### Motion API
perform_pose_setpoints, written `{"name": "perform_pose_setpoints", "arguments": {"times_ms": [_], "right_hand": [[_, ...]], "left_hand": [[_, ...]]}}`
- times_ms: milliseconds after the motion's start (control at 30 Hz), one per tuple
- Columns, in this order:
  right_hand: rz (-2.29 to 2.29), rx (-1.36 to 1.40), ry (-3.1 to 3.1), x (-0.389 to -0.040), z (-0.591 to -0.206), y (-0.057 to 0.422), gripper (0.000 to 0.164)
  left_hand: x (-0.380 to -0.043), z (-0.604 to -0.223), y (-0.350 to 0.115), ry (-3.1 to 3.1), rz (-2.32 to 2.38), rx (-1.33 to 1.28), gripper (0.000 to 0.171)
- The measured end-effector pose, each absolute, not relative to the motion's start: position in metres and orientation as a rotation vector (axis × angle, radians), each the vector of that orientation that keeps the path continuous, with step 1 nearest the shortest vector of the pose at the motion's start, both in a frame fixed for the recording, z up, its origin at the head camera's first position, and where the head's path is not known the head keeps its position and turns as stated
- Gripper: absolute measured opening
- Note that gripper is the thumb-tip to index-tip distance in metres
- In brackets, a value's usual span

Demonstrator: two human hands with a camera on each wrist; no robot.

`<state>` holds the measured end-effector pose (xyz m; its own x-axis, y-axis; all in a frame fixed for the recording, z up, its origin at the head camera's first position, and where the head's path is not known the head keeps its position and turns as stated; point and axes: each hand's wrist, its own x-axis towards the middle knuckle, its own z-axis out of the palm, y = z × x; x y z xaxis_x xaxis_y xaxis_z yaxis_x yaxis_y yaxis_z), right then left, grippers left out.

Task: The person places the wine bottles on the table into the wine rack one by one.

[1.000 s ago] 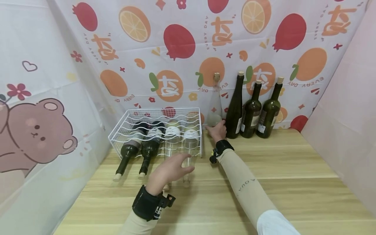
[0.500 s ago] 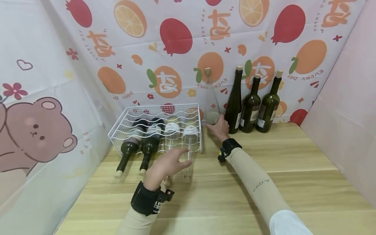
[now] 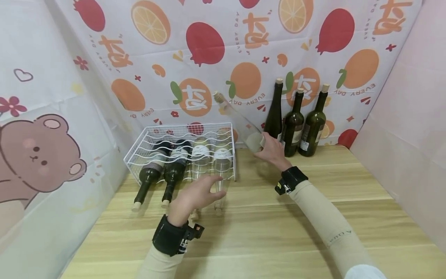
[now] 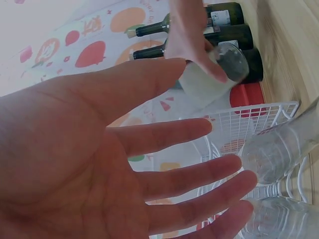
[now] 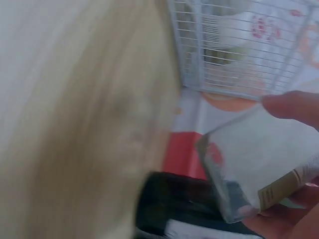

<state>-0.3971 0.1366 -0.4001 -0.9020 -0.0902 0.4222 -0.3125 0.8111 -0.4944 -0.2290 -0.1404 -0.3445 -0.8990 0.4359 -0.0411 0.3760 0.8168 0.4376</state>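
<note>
My right hand (image 3: 272,152) grips a clear, corked wine bottle (image 3: 253,140) near its base. The bottle tilts, its neck leaning left in front of the curtain. In the right wrist view, fingers and thumb hold the base end of the bottle (image 5: 264,149), which bears a label. My left hand (image 3: 195,197) hovers at the front of the white wire rack (image 3: 181,126), fingers extended and apart; its palm (image 4: 70,149) shows bare in the left wrist view. Two dark bottles (image 3: 150,174) and two clear bottles (image 3: 223,155) lie in the rack, necks toward me.
Three dark green corked bottles (image 3: 293,124) stand upright at the back, right of the held one. A fruit-print curtain (image 3: 209,77) hangs behind the wooden table (image 3: 313,217). Plain pale sheeting (image 3: 400,116) closes the right side.
The clear bottle has gone from standing upright to leaning left, and its base has risen off the table in my right hand. My left hand has barely moved.
</note>
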Motion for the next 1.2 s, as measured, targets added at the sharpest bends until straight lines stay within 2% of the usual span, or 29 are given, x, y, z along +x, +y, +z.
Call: {"name": "perform_pose_setpoints", "arguments": {"times_ms": [267,500,967,1200], "right_hand": [[0.585,0.539,-2.594,-0.368,-0.375,0.155,0.077],[0.537,0.604,-2.649,-0.349,-0.364,0.159,0.071],[0.285,0.681,-2.672,-0.314,-0.365,0.161,0.071],[0.194,0.745,-2.669,-0.300,-0.368,0.161,0.066]], "left_hand": [[-0.227,-0.345,-0.139,2.844,0.650,0.669,0.054],[-0.226,-0.346,-0.134,2.845,0.640,0.703,0.054],[-0.215,-0.343,-0.123,2.841,0.599,0.730,0.062],[-0.203,-0.332,-0.121,2.985,0.582,0.767,0.053]]}}
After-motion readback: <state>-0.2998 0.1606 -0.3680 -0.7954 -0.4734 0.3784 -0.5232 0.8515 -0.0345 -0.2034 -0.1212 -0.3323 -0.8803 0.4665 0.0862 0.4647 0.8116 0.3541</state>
